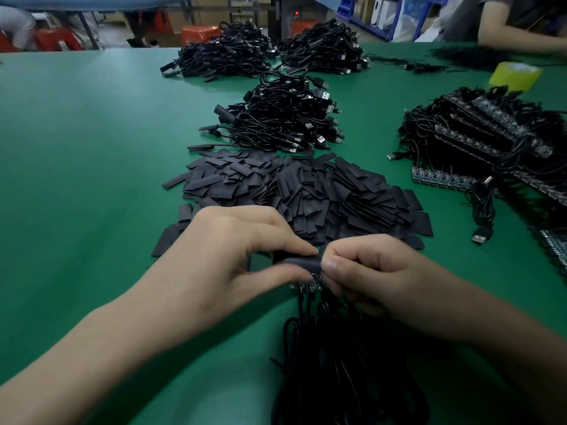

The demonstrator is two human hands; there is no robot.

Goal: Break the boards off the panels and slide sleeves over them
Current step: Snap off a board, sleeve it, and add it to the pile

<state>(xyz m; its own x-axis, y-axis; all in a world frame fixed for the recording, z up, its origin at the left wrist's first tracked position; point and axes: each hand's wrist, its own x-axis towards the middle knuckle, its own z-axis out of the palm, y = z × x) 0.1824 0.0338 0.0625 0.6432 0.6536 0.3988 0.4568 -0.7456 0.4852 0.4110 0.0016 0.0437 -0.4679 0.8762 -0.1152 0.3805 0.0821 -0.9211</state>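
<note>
Head view: low over the green table (92, 179), the left hand (242, 240) and right hand (368, 271) both pinch one sleeve (302, 261), with the board (306, 285) just under it. The sleeve pile (306, 191) lies close behind them and cable heaps (285, 118) farther back. Panels (491, 130) are at the right, and orange stools (199, 33) stand beyond the table.

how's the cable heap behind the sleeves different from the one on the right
The middle cable heap holds separate cables, some ends sleeved; the right cable heap hangs off long board panels. The middle one is compact, the right one runs past the frame edge. Both are black USB cables.
</note>
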